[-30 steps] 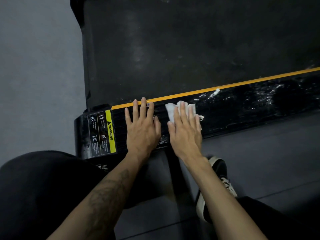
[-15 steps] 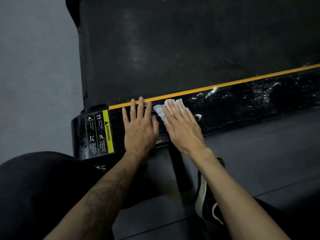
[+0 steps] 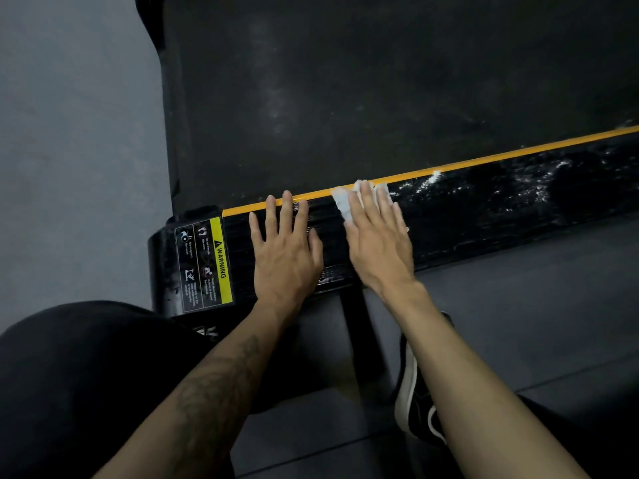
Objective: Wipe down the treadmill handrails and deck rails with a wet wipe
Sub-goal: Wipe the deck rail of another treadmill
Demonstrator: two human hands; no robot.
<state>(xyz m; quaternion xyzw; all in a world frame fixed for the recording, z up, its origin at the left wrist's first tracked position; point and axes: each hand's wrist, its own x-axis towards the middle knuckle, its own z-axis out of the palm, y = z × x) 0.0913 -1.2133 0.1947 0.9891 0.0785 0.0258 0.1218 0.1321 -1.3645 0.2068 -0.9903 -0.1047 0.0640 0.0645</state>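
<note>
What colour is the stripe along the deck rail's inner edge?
Orange-yellow stripe, clearest in the head view, on the glossy black deck rail.

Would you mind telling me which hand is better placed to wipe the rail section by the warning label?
The right hand: it already presses the wet wipe flat on the deck rail. The left hand is bare.

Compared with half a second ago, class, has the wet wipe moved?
Yes. The wet wipe slid right along the deck rail, away from the warning label.

Right hand [image 3: 378, 243], wipe [image 3: 340, 200] farther right
</note>
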